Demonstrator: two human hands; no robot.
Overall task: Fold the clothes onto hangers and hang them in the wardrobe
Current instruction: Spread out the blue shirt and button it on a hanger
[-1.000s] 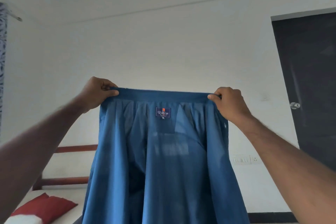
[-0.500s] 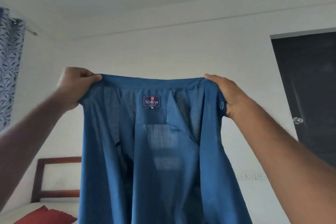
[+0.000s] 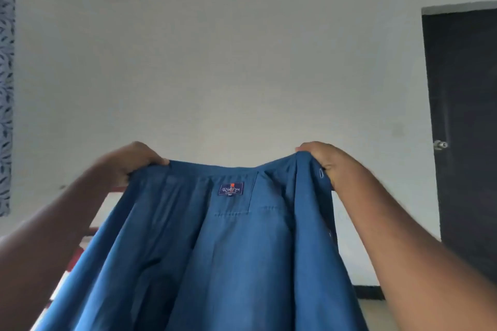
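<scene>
Holding up a blue shirt [image 3: 228, 255] by its top edge, stretched wide in mid-air in front of the white wall [image 3: 228, 75], nothing underneath carrying it. Pinched at the two ends of that edge: left hand [image 3: 131, 162] closed over the left end, right hand [image 3: 326, 162] closed over the right end beside a buttonhole. Spread well apart, probably to pull the cloth taut so the inside faces the camera and the creases drop out before a hanger goes in. Sewn label [image 3: 231, 188] showing near the middle just below the top edge, so likely the neck region, inside out toward the wearer. Hanging loose below, front panels falling toward the lower frame. No hanger and no wardrobe in view, so an early step by the look of it. Dark door [image 3: 468, 115] at the right, patterned curtain [image 3: 6, 88] at the far left, a strip of wooden bed frame behind the left forearm.
</scene>
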